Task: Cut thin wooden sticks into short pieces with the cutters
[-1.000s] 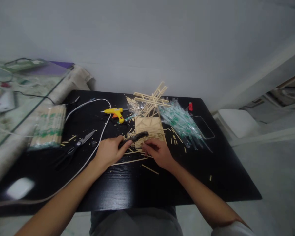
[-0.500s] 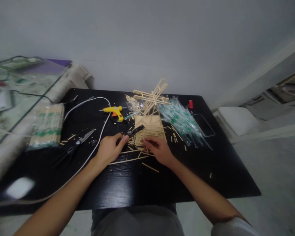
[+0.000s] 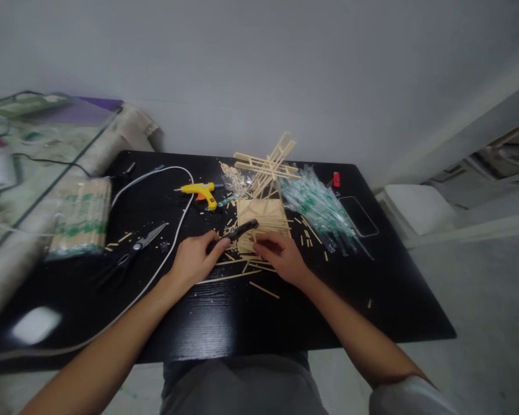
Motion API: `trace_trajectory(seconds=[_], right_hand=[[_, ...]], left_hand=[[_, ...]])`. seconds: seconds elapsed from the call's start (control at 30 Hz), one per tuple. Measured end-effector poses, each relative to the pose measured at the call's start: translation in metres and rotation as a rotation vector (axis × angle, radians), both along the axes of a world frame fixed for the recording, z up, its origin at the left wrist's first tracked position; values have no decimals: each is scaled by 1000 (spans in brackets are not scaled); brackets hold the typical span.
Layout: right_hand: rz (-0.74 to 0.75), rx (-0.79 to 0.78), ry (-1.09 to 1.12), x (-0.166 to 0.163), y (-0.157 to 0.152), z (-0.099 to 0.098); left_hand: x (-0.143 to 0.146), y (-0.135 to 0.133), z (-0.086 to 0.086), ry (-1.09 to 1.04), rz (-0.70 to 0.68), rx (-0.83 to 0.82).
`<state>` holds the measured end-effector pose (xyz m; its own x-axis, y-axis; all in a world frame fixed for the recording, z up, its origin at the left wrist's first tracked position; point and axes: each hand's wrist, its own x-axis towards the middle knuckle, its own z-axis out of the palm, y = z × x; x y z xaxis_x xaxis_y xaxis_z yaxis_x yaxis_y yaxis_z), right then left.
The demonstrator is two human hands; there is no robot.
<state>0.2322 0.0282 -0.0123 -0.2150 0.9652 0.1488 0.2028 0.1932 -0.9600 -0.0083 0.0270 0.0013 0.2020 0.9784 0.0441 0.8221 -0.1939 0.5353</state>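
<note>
My left hand (image 3: pixel 195 253) is closed around a slim black hand tool (image 3: pixel 241 229) that points up and to the right; its exact kind is unclear. Opposite it, my right hand (image 3: pixel 283 257) has its thumb and fingers pinched together over a pile of thin wooden sticks (image 3: pixel 268 226). A short pale end of a wooden stick (image 3: pixel 254 237) appears at those fingertips, close to the tool. Beneath the pile lies a flat wooden panel (image 3: pixel 259 206). Behind it stands a windmill-like frame of sticks (image 3: pixel 270 167) with crossed blades.
A yellow glue gun (image 3: pixel 202 193), black-handled scissors (image 3: pixel 134 249) and a white cable (image 3: pixel 173 248) lie left on the black table (image 3: pixel 216 328). Plastic-wrapped sticks (image 3: pixel 315 204), a phone (image 3: pixel 358 217) and a red object (image 3: pixel 336 179) sit right. A bundled pack (image 3: pixel 80 216) rests far left.
My right hand has risen slightly, bringing its fingertips nearer the black tool. The tool in my left hand has shifted a little to the right. The view has tilted slightly.
</note>
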Motion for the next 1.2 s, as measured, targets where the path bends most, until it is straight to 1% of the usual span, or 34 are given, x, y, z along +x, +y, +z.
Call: trace_trajectory(seconds=[0.03,0.1,0.17,0.27,0.4,0.63,0.93,1.0,1.1,1.2], right_hand=[[-25,94,-57,4,2,0],[-18,252,-228,11,7,-1],[-25,380,-370,16,10,-3],[5,494,-518,19,12,-8],[55,583,-626,17,12,-13],[55,588,-700,18,14,-15],[54,560,-703,18,14,-16],[44,558,-666,18,13,-12],[46,507,-583,20,10,1],[144,390,-598,23,2,15]], left_hand=[[0,0,1,-1,3,3],[0,0,2,-2,9,6],[1,1,3,2,16,7],[1,1,2,12,22,10],[1,1,1,35,29,8],[1,1,1,61,34,9],[1,1,0,87,30,13],[1,1,-1,98,30,11],[2,1,-1,113,29,5],[4,0,-1,132,30,2]])
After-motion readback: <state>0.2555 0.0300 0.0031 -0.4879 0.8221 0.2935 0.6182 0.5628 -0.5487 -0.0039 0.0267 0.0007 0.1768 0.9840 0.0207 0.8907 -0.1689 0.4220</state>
